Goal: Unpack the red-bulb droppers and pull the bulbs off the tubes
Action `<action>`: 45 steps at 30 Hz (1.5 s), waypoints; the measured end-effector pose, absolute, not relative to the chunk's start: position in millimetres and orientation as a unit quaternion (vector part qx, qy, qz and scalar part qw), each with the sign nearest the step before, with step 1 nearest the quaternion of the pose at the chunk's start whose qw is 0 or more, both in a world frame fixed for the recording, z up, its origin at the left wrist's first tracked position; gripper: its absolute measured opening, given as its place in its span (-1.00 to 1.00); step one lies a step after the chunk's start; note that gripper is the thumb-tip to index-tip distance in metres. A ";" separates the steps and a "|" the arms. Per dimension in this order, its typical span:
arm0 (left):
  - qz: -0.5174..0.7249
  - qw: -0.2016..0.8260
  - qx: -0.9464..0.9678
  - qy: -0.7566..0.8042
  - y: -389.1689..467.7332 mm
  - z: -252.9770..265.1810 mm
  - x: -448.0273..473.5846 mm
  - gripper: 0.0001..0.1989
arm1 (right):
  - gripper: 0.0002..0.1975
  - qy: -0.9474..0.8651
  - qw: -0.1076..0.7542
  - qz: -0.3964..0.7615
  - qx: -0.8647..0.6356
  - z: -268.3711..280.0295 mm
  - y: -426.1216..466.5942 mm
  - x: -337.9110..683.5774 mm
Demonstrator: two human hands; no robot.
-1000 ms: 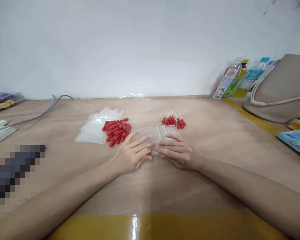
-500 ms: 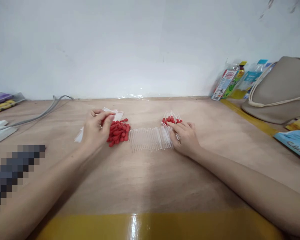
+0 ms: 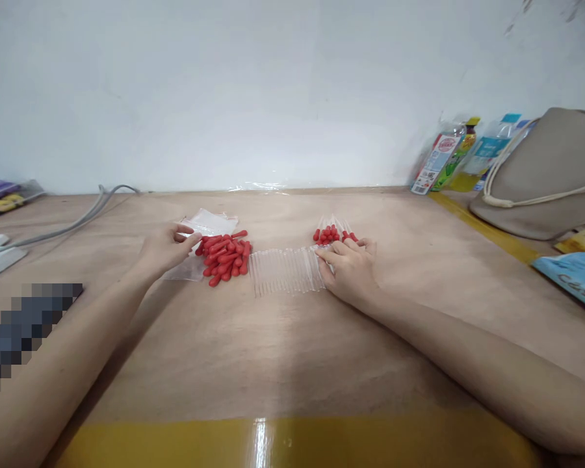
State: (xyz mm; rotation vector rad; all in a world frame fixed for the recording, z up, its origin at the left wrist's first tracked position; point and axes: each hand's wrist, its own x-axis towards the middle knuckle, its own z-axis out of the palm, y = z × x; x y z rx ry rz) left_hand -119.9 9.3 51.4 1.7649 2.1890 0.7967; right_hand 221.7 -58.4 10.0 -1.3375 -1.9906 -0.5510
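A pile of red rubber bulbs lies left of centre on the wooden table. My left hand is at the pile's left edge, thumb and forefinger apart, with no bulb visible between them. Right of the pile, thin clear dropper tubes lie side by side in a row. At the row's right end my right hand has its thumb and fingertips closed around a tube; part of it is hidden by the fingers. Just behind that hand lie several droppers, clear tubes fitted with red bulbs.
Clear plastic bags lie behind and beside the bulb pile. Bottles, a carton and a beige bag stand at the right, near a blue packet. A grey cable runs along the left.
My left hand has moved left and lower, its pinched fingers parting. My right hand has shifted slightly left over the tubes, and the tilted tube it held no longer shows there.
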 end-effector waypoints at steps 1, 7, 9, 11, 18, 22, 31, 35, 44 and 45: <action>0.282 0.122 0.598 0.740 9.9 50.9 -120.2 -0.59 | -0.79 -0.764 0.327 -0.208 -0.516 10.4 -59.4 220.5; 0.289 0.150 0.591 0.738 14.2 51.5 -123.9 -0.68 | -0.73 -0.777 0.279 -0.188 -0.532 14.2 -63.7 214.5; 0.284 0.144 0.591 0.741 15.1 51.3 -126.0 -0.69 | -0.70 -0.778 0.267 -0.186 -0.538 15.0 -64.6 213.2; 0.280 0.127 0.594 0.744 14.6 51.9 -126.7 -0.69 | -0.69 -0.777 0.263 -0.181 -0.542 15.3 -65.5 212.0; 0.251 0.034 0.608 0.753 3.5 62.4 -116.9 -0.72 | -0.73 -0.770 0.308 -0.139 -0.541 14.7 -66.8 211.3; 0.247 -0.042 0.619 0.744 -2.7 68.3 -110.2 -0.73 | -0.79 -0.747 0.359 -0.102 -0.550 13.3 -63.1 220.1; 0.319 -0.080 0.798 0.504 -10.9 60.0 -25.1 -0.80 | -0.82 -0.739 0.413 -0.115 -0.520 8.6 -58.2 236.9; 0.250 -0.029 0.848 0.466 9.4 54.1 34.4 -0.81 | -0.81 -0.731 0.428 -0.123 -0.517 8.2 -58.3 238.0; 0.131 0.243 0.766 0.580 46.9 55.6 100.3 -0.71 | -0.82 -0.730 0.424 -0.131 -0.520 8.2 -57.1 239.7; 0.127 0.250 0.761 0.585 47.7 55.9 102.6 -0.71 | -0.82 -0.730 0.422 -0.133 -0.521 8.0 -57.1 239.6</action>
